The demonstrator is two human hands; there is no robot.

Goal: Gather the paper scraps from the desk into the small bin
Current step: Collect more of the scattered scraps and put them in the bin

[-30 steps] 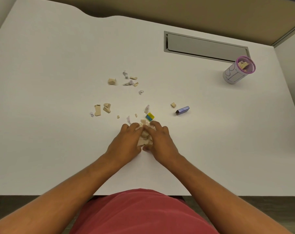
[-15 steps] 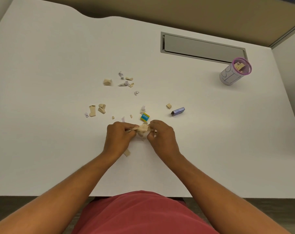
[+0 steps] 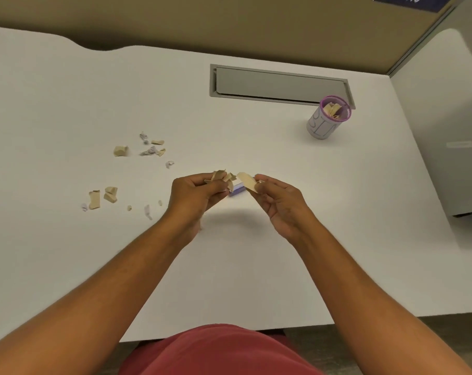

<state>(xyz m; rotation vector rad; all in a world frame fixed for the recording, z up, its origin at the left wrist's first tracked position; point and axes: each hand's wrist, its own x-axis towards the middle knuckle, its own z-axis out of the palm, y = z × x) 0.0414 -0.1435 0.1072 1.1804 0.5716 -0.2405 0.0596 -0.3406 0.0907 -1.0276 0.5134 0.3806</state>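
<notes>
My left hand (image 3: 195,194) is raised above the white desk (image 3: 283,239), closed on a bunch of tan paper scraps (image 3: 221,176). Beside it, my right hand (image 3: 279,201) pinches a larger tan scrap (image 3: 246,180) between thumb and fingers. More tan and white scraps lie on the desk to the left: one cluster (image 3: 151,147) farther back and another (image 3: 105,197) nearer. The small bin (image 3: 327,121), a white cup with a purple rim, stands at the back right with tan scraps inside.
A purple-blue small block (image 3: 237,189) lies on the desk, partly hidden behind my hands. A grey recessed cable hatch (image 3: 279,85) sits at the back. A grey cabinet (image 3: 445,125) flanks the desk's right edge.
Both hands have lifted off the desk with the gathered scraps and drawn slightly apart. The view has tilted up and shifted, so the bin appears nearer the centre.
</notes>
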